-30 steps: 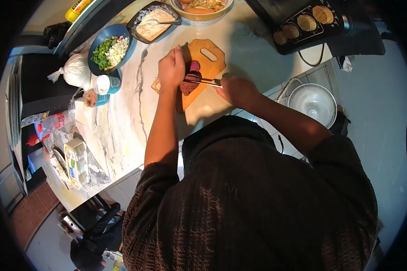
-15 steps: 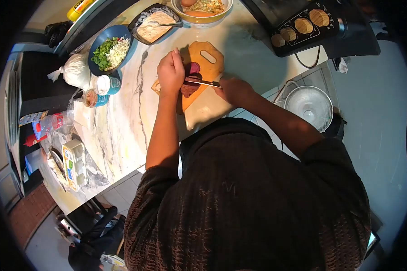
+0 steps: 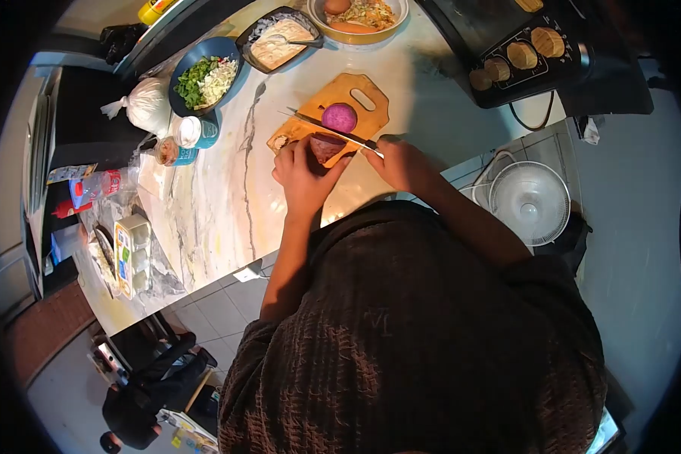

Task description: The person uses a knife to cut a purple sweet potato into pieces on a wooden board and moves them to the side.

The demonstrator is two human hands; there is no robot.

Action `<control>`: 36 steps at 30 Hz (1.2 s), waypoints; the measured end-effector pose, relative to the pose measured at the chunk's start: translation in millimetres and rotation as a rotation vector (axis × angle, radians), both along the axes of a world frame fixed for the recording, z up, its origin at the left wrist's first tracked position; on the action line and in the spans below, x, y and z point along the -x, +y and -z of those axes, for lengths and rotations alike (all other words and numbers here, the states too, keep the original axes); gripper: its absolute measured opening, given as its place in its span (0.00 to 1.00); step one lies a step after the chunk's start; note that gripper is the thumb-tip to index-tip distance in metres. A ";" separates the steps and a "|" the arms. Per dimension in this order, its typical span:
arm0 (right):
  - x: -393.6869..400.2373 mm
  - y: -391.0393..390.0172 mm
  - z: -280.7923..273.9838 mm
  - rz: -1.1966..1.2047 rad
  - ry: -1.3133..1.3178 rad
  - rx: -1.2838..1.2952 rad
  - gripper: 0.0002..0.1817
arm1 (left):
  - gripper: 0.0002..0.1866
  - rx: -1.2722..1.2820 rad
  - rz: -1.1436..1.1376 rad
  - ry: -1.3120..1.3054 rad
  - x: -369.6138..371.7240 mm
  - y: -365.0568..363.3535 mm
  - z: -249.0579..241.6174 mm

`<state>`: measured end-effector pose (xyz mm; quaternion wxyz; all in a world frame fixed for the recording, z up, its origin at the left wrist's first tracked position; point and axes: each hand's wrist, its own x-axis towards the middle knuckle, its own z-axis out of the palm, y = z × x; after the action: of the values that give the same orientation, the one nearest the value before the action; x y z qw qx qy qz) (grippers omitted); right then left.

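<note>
The left hand (image 3: 304,180) is holding the purple piece (image 3: 327,148) on the board (image 3: 321,97), its fingers being clamped on the sides of it. The right hand (image 3: 403,166) is gripping the knife (image 3: 333,132) with fingers closed around the handle, and the blade is passing between this piece and a round purple slice (image 3: 339,117), which is lying on the same board, on the bench (image 3: 223,189).

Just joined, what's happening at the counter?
The left hand steadies a purple-fleshed root on the wooden cutting board. The right hand holds a knife slanting across the board, between that piece and a round purple slice. A bowl of chopped greens sits nearby.
</note>
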<state>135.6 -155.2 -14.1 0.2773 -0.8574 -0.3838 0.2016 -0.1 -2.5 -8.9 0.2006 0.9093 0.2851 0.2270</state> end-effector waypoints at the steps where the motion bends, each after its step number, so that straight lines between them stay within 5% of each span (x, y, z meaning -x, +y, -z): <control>1: 0.7 0.3 -2.3 -0.007 -0.001 -0.003 0.22 | 0.35 0.120 -0.023 0.006 -0.7 -0.3 7.6; 8: -4.8 -7.6 -23.6 0.068 0.131 -0.085 0.25 | 0.32 0.082 -0.009 -0.111 7.6 8.1 5.3; 10: -10.6 -11.0 -24.4 0.087 0.140 -0.103 0.25 | 0.32 0.269 -0.025 -0.181 9.5 17.7 12.1; 19: -10.7 -17.7 -35.8 0.080 0.322 0.006 0.24 | 0.32 0.102 0.010 -0.055 12.6 31.8 0.4; 36: 1.1 -18.0 -29.4 0.081 0.401 -0.056 0.23 | 0.26 0.303 0.095 -0.184 18.7 42.0 -14.8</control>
<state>134.5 -173.2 15.3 0.3798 -0.8067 -0.2915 0.3463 -18.8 39.5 5.9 0.3712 0.8564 0.2535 0.2539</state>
